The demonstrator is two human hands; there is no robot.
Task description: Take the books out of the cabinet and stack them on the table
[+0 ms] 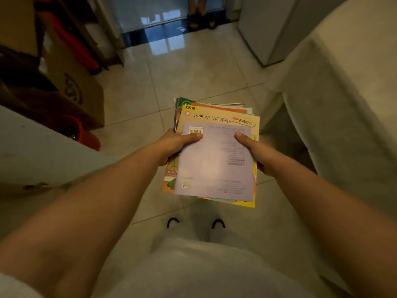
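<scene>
Left hand [171, 147] and right hand [255, 151] pinch the stack of books [214, 160] by thumbs; loose covers; tilt it and they likely slide off.

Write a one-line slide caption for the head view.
Both hands, left and right, hold a stack of thin books above the tiled floor.

Glossy tiled floor [189, 67], draped sofa [343, 93]
</scene>
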